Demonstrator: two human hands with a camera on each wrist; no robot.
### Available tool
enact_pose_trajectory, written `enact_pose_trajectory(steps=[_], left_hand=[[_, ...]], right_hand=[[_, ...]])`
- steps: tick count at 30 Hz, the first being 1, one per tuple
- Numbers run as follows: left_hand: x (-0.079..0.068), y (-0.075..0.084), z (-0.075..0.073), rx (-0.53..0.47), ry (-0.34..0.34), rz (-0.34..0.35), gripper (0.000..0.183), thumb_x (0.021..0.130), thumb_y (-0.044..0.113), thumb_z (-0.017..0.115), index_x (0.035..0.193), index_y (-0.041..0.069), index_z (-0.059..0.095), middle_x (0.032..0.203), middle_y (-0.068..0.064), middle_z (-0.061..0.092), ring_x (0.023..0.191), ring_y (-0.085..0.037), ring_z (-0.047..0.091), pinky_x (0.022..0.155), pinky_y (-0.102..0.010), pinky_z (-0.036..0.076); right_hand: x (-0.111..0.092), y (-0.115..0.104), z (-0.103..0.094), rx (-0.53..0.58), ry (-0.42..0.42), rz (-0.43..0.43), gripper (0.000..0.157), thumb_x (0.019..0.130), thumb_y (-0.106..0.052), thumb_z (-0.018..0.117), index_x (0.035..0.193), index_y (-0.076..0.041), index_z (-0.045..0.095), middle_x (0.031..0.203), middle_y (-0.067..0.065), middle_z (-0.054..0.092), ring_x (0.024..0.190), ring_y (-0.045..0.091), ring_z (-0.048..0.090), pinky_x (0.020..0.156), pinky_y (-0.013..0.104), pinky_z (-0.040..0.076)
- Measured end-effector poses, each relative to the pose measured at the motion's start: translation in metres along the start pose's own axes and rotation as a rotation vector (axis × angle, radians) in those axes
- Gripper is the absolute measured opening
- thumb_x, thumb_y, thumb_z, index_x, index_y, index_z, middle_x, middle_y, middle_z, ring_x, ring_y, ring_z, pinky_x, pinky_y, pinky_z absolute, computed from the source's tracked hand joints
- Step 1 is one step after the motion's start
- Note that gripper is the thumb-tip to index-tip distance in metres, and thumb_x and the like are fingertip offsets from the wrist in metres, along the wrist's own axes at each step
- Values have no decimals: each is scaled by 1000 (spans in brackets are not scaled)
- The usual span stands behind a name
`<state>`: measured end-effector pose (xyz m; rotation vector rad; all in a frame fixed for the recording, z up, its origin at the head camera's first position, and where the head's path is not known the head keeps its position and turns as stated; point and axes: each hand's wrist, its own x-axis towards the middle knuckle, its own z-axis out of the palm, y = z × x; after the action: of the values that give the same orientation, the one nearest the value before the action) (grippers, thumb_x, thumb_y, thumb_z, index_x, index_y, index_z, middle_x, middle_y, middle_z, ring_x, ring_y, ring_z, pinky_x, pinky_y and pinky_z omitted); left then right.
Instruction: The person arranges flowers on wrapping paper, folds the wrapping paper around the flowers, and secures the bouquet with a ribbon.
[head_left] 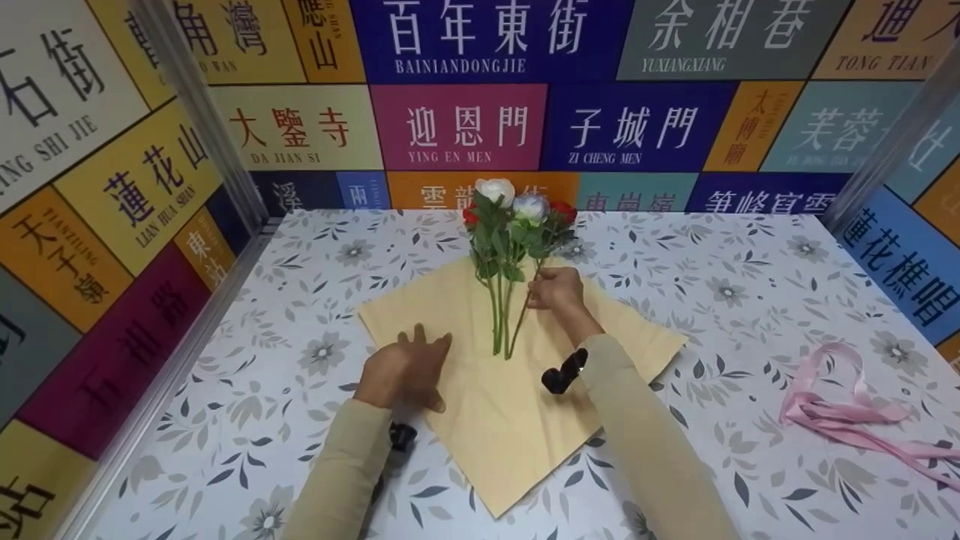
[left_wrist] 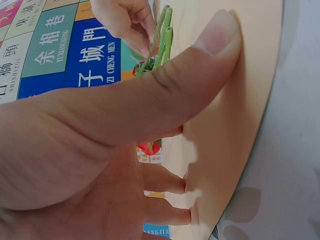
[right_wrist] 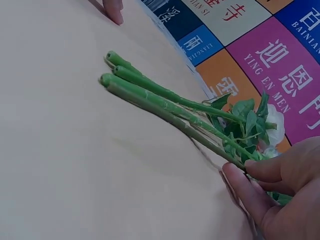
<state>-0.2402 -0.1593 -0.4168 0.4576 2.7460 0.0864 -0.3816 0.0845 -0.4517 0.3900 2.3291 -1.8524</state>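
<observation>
A bunch of artificial flowers (head_left: 501, 244) with white, pale lilac and red heads lies on a sheet of tan wrapping paper (head_left: 517, 450), its green stems pointing toward me. My right hand (head_left: 559, 289) pinches the rightmost flower stem (right_wrist: 200, 140) between thumb and fingers, just below the leaves. To the left of the stems, my left hand (head_left: 409, 367) rests on the paper with fingers spread and thumb out. In the left wrist view its thumb (left_wrist: 220, 40) and fingertips press on the paper, holding nothing.
A loose pink ribbon (head_left: 840, 412) lies on the right side of the table. The white tablecloth (head_left: 247, 420) has a grey leaf and flower print. Panels with Chinese street names (head_left: 457, 124) wall the back and both sides.
</observation>
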Motion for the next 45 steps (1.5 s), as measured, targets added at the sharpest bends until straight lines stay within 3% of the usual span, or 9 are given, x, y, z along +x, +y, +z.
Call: enact_pose_trajectory(steps=[8,13,23,27,30,34,36,41,45], left_hand=[[-1,1,2,-2,29,13,109,69,46,88,157,11,34,155,-37,31,137,-59,38,103,-62,46],[0,0,0,-20,-9,-17,109,71,45,87,158,13,30,159,-35,26,142,-58,32,108,-62,42],[-3,1,-6,-90,-55,-48,102,76,38,86,158,16,31,163,-31,19,148,-52,24,113,-62,36],[-3,2,-10,-43,-60,42,90,78,37,84,151,8,40,158,-32,30,145,-55,29,113,-61,37],[-4,0,-14,-67,-66,92,78,79,34,83,141,4,48,154,-29,41,139,-53,40,110,-59,41],[-10,-8,-16,-178,-82,56,87,78,35,85,150,8,44,158,-24,38,143,-44,41,113,-55,39],[-14,-12,-14,-213,-89,52,97,78,38,84,156,11,34,162,-23,31,148,-43,32,119,-55,32],[-26,-12,2,-230,-105,106,98,78,37,85,157,13,33,165,-25,19,154,-43,16,123,-57,21],[-31,-9,12,-215,-102,138,95,78,35,85,157,15,34,167,-20,13,156,-40,10,125,-56,14]], right_hand=[[-5,4,-1,50,29,-59,52,90,4,66,141,1,55,133,22,60,109,33,71,78,30,61],[-12,1,-6,-60,-3,-86,51,92,-2,67,142,-1,55,144,20,56,117,32,67,89,31,59],[-54,-2,-16,-209,-159,-211,34,95,-5,65,128,-1,66,132,20,61,120,33,62,93,41,57],[-76,-1,-21,-287,-225,-274,31,93,-7,68,124,-1,69,134,19,60,125,34,58,96,41,55],[-92,1,-28,-363,-274,-363,29,93,-9,70,121,-1,71,133,19,62,123,36,60,96,43,54],[-110,7,-38,-476,-358,-573,26,91,-11,73,116,-3,73,122,17,67,116,36,63,94,48,55],[-117,11,-43,-532,-416,-678,28,90,-12,74,117,-3,73,120,15,67,115,34,62,93,49,55],[-139,22,-57,-745,-600,-851,50,85,-26,80,129,-7,67,138,15,55,130,34,51,105,53,46],[-152,29,-67,-923,-708,-894,71,75,-40,84,138,-15,61,153,13,42,144,38,37,113,60,36]])
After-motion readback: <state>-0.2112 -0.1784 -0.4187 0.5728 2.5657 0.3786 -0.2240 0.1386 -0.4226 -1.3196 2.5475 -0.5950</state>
